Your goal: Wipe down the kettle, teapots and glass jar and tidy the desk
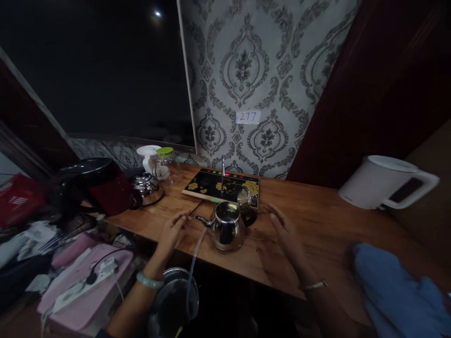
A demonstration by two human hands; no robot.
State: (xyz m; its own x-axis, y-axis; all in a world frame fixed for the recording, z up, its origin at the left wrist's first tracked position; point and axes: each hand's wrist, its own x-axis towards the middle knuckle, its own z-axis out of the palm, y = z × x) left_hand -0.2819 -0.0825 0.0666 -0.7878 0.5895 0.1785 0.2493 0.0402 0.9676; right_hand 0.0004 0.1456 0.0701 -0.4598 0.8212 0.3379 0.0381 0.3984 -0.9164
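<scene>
Kettle: one, shiny rounded steel with a curved spout and a dark handle; the steel kettle point(228, 232) stands upright on the wooden desk point(317, 230), near its front edge.
Kettle's inside: the top is uncovered; greenish-dark reflections show, but whether liquid is there I cannot tell.
Left hand: one hand point(175, 226), left of the steel kettle by its spout tip, fingers drawn close together; whether they pinch anything I cannot tell.
Right hand: one hand point(284, 227), right of the steel kettle, fingers extended and loosely spread, apart from the handle.
Hob: one flat black panel point(211, 183) with gold flowers, just behind the steel kettle.
Tap: one thin metal spout point(223, 166), behind the steel kettle.
Bucket and tube: one round metal bucket point(195, 293), below and left of the steel kettle; one clear plastic tube point(192, 267) runs down into it.
Jar: one clear jar point(172, 171) with a green lid, behind and left of the steel kettle.
White kettle: one, smooth; the white kettle point(373, 183) is well right of the steel kettle.
Cloth: one soft blue heap point(394, 281), right of the steel kettle.
</scene>
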